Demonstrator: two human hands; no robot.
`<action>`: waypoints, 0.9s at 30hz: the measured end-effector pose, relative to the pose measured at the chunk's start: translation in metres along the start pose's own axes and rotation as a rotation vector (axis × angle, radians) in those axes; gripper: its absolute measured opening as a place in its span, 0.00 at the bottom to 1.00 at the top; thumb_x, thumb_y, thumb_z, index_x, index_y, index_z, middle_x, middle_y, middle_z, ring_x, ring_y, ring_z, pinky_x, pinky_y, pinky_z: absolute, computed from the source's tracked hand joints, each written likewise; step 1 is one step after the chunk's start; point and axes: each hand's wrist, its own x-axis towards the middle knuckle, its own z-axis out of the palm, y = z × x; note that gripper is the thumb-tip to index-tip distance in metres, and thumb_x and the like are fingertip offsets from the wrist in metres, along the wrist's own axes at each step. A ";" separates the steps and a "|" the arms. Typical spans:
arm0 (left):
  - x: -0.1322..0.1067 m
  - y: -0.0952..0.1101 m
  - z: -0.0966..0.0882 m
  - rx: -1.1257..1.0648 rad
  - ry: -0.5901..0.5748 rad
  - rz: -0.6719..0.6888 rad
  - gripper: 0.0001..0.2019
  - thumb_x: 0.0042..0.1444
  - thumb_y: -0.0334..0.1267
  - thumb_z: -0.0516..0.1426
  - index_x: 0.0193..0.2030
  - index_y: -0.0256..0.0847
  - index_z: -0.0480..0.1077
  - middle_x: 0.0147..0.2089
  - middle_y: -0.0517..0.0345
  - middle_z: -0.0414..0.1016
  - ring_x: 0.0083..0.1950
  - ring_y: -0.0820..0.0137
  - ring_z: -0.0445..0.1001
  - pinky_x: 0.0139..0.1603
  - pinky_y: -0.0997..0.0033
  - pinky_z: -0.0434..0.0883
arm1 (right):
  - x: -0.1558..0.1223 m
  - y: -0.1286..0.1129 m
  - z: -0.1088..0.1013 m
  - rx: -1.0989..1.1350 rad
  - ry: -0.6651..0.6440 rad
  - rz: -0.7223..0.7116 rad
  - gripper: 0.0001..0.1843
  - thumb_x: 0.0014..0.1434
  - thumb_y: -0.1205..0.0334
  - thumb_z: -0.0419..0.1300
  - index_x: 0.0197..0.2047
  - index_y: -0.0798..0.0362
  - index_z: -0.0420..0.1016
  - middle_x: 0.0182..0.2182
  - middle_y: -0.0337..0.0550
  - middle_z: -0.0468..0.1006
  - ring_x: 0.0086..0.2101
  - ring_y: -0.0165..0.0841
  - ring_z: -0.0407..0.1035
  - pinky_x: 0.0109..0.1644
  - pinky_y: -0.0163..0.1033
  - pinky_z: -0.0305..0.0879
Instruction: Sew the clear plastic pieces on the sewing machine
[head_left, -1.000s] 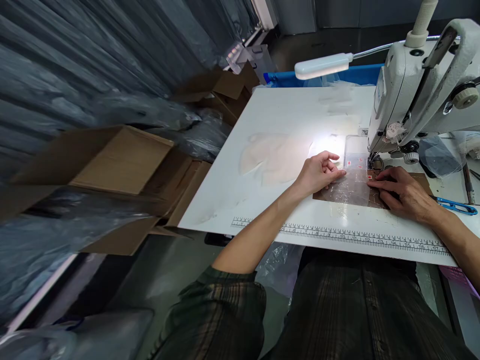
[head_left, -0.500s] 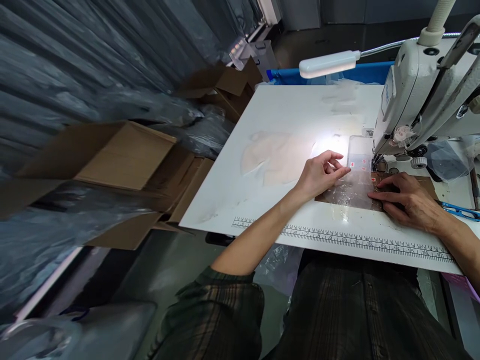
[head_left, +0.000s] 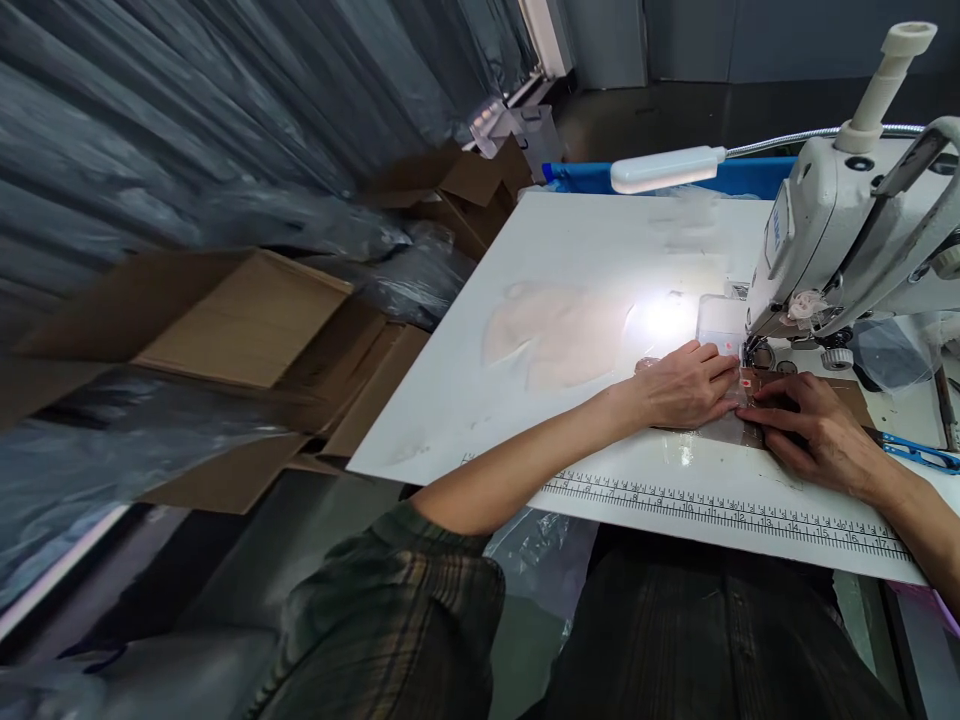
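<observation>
Showing a white sewing table point(head_left: 570, 260) seen from above its near edge, where a printed ruler strip point(head_left: 720, 508) runs along the front. A white sewing machine point(head_left: 840, 230) stands at the right side of the table, its head overhanging the needle area; a white lamp bar point(head_left: 666, 168) on a flexible neck reaches over the far edge and throws a bright patch on the surface. A pale, faint fabric-like shape point(head_left: 559, 330) lies flat near the middle of the table. Blue-handled snips point(head_left: 919, 452) rest by the right edge, just beyond the right wrist. Cardboard boxes point(head_left: 247, 320) and grey plastic sheeting point(head_left: 187, 120) crowd the floor off the left edge; a blue bin point(head_left: 585, 176) stands behind the far edge.

A clear plastic piece point(head_left: 721, 330) with small red marks lies on a brown sheet point(head_left: 851, 395) directly below the machine head, near the right front of the table. The machine head and both hands cover much of it.

The left hand point(head_left: 686, 385) lies palm down, fingers extended and pressing flat on the plastic piece, forearm crossing the near edge. The right hand point(head_left: 814, 425) lies opposite, fingers flattened on the brown sheet, tips nearly meeting the left fingertips beside the needle. Neither hand is closed around anything.
</observation>
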 end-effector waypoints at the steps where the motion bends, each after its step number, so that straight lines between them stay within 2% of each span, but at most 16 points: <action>1: 0.001 0.000 -0.001 0.010 -0.014 -0.010 0.21 0.74 0.45 0.44 0.55 0.33 0.73 0.58 0.42 0.76 0.49 0.60 0.72 0.47 0.61 0.68 | 0.000 0.000 0.000 0.006 0.002 0.010 0.17 0.68 0.65 0.53 0.50 0.49 0.83 0.46 0.53 0.76 0.47 0.43 0.70 0.51 0.53 0.74; 5: 0.007 -0.004 -0.006 0.006 -0.058 -0.071 0.23 0.74 0.45 0.44 0.59 0.32 0.72 0.62 0.40 0.73 0.49 0.60 0.70 0.47 0.60 0.64 | 0.000 0.004 0.004 0.002 0.014 0.075 0.17 0.68 0.63 0.53 0.52 0.51 0.83 0.49 0.57 0.74 0.48 0.45 0.70 0.51 0.53 0.76; 9: 0.011 -0.015 -0.005 -0.081 -0.063 -0.129 0.24 0.74 0.45 0.43 0.64 0.34 0.69 0.64 0.43 0.73 0.54 0.58 0.70 0.53 0.58 0.62 | 0.002 0.007 0.009 -0.029 0.038 0.120 0.18 0.69 0.61 0.54 0.54 0.51 0.82 0.50 0.56 0.73 0.48 0.44 0.71 0.49 0.51 0.77; 15: 0.003 -0.020 -0.001 -0.262 -0.041 -0.154 0.26 0.73 0.47 0.43 0.67 0.31 0.65 0.68 0.41 0.69 0.60 0.56 0.68 0.59 0.54 0.61 | 0.000 0.006 0.010 -0.047 0.052 0.126 0.17 0.69 0.61 0.54 0.56 0.49 0.80 0.51 0.54 0.72 0.48 0.42 0.71 0.50 0.48 0.76; 20: 0.001 -0.021 0.002 -0.311 -0.036 -0.156 0.28 0.73 0.47 0.44 0.68 0.28 0.63 0.68 0.38 0.68 0.63 0.55 0.66 0.61 0.53 0.61 | 0.000 0.006 0.010 -0.051 0.034 0.148 0.17 0.69 0.61 0.55 0.56 0.47 0.79 0.51 0.52 0.73 0.47 0.41 0.72 0.49 0.47 0.76; 27: 0.001 -0.020 0.005 -0.340 -0.015 -0.157 0.27 0.72 0.49 0.46 0.69 0.34 0.64 0.69 0.41 0.68 0.63 0.54 0.66 0.60 0.51 0.61 | 0.001 0.005 0.008 -0.054 0.048 0.128 0.17 0.69 0.63 0.55 0.56 0.48 0.80 0.51 0.53 0.74 0.47 0.42 0.72 0.48 0.47 0.76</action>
